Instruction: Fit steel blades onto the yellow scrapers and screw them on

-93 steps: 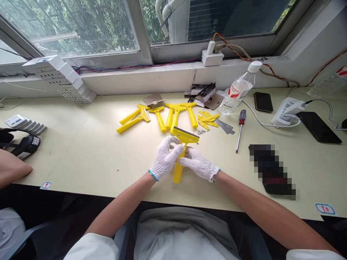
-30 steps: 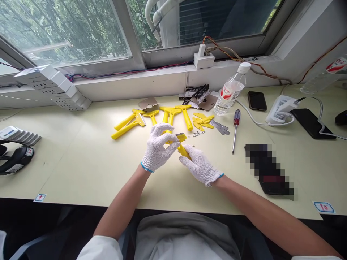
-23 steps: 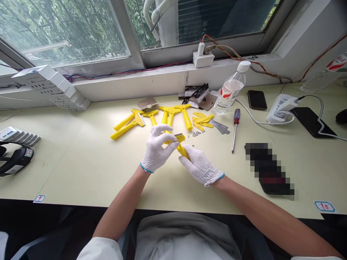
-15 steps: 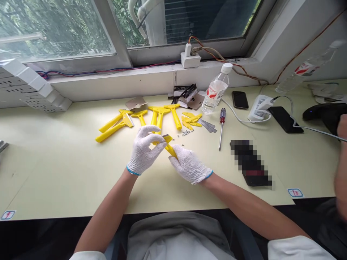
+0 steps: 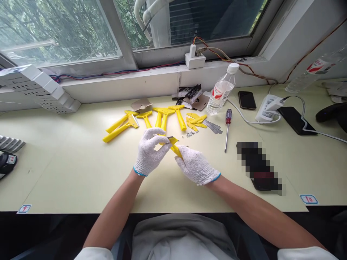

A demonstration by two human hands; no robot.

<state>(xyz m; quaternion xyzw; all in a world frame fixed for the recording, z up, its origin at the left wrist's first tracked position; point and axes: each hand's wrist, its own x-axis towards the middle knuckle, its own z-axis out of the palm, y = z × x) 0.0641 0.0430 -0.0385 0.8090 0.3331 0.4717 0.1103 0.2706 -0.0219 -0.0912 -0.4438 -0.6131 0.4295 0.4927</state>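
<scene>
1. Several white, slotted blocks (image 5: 40,88), box-shaped, stacked at far left.
2. Brown cardboard piece (image 5: 141,104): matte, round cut-out, behind yellow tools (image 5: 164,112).
3. Left hand (image 5: 150,150), knit glove: thumb and fingertip pinched on head of held scraper (image 5: 177,150).
4. Held scraper: smooth yellow handle, dark blade edge; between both hands, above table (image 5: 89,169).
5. Right hand (image 5: 196,166), ribbed glove cuff: closed around handle.
6. Black-printed cartons (image 5: 193,94), creased; contents cannot be determined.
7. Clear bottle (image 5: 221,90): white cap, transparent liquid inside.

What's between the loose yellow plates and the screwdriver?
Grey blades, fanned out, lie between the yellow plates and the screwdriver, in the head view.
</scene>
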